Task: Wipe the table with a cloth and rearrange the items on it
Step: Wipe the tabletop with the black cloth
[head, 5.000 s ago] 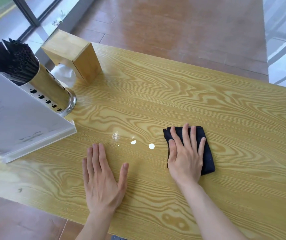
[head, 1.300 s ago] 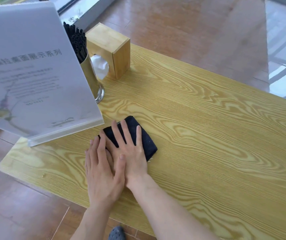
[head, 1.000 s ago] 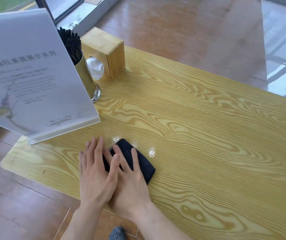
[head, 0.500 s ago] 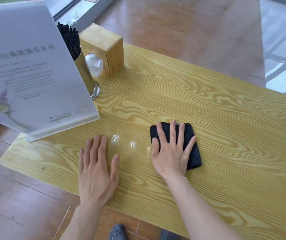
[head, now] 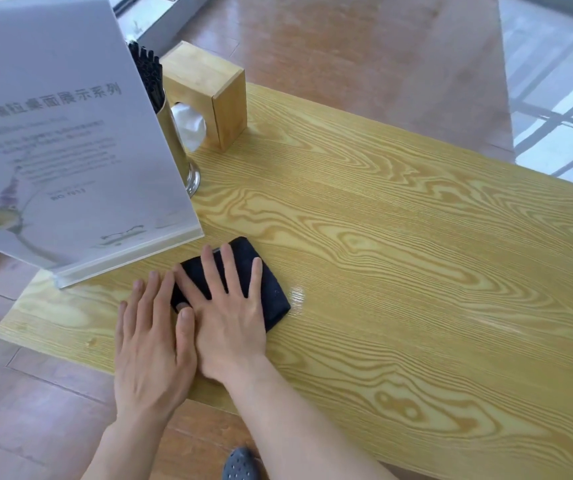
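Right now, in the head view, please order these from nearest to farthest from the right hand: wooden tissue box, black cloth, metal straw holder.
1. black cloth: directly under the right hand, touching it.
2. metal straw holder: farther back and left, partly behind the sign.
3. wooden tissue box: farthest, at the table's far left corner.

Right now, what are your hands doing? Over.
Right hand flat on black cloth. Left hand flat on table. Sign stand close ahead.

L hand (head: 151,344) flat, fingers spread | R hand (head: 229,313) flat, palm down | thumbs touching
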`<state>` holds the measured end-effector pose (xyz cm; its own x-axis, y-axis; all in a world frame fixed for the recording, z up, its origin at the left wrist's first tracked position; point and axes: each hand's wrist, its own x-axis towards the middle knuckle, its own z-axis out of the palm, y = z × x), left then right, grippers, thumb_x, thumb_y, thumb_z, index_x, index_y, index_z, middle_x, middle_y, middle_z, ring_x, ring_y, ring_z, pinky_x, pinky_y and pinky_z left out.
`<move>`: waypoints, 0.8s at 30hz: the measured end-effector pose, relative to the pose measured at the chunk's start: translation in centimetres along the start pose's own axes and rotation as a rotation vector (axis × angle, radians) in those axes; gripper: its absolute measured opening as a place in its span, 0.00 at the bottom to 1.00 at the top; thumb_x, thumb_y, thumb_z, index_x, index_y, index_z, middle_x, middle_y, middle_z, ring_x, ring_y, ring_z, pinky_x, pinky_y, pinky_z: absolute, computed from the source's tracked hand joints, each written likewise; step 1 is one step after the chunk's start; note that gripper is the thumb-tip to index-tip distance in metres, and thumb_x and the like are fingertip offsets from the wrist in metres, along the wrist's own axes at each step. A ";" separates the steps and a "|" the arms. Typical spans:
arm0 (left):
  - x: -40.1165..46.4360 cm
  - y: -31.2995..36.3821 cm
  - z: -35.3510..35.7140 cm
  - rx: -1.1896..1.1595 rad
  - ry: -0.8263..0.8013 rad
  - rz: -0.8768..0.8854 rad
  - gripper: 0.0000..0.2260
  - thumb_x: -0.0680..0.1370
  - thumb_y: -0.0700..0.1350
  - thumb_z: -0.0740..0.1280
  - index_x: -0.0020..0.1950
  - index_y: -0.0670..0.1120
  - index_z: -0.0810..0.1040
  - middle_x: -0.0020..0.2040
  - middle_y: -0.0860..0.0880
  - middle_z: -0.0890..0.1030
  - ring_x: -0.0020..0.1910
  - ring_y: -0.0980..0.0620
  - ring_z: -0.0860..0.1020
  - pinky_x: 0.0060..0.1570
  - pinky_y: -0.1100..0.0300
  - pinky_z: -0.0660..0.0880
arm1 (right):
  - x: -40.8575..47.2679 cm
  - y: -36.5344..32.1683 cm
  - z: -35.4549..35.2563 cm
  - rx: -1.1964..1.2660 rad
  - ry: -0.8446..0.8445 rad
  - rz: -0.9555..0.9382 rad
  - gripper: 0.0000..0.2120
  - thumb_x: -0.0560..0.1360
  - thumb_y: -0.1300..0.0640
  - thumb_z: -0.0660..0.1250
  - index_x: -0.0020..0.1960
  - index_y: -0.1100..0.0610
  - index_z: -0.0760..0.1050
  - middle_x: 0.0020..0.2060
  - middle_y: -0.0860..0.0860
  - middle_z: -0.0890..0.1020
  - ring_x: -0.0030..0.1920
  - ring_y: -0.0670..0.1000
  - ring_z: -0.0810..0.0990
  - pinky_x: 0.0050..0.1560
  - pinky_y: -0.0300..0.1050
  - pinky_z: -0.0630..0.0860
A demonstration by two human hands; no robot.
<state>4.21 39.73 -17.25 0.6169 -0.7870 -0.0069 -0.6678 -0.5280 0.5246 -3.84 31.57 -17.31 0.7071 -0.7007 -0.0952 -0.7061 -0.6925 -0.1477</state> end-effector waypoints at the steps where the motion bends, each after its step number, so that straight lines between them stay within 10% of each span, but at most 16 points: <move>1: -0.2 0.1 0.0 -0.002 -0.007 0.010 0.28 0.82 0.57 0.48 0.82 0.51 0.58 0.82 0.50 0.59 0.83 0.53 0.50 0.80 0.49 0.47 | -0.3 0.2 -0.1 0.002 -0.003 -0.022 0.33 0.81 0.41 0.55 0.82 0.44 0.47 0.83 0.56 0.43 0.81 0.61 0.34 0.75 0.73 0.42; 24: -3.9 10.9 6.6 0.172 -0.209 0.354 0.30 0.82 0.62 0.50 0.83 0.54 0.55 0.84 0.50 0.53 0.83 0.50 0.44 0.81 0.48 0.45 | -13.4 13.3 -1.6 0.085 0.095 0.445 0.26 0.84 0.41 0.50 0.81 0.37 0.51 0.84 0.51 0.47 0.83 0.56 0.40 0.76 0.73 0.46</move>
<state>-8.28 34.96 -17.09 0.2522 -0.9671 -0.0341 -0.8932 -0.2462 0.3763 -22.81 31.48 -16.44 0.3263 -0.9421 -0.0773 -0.9319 -0.3068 -0.1935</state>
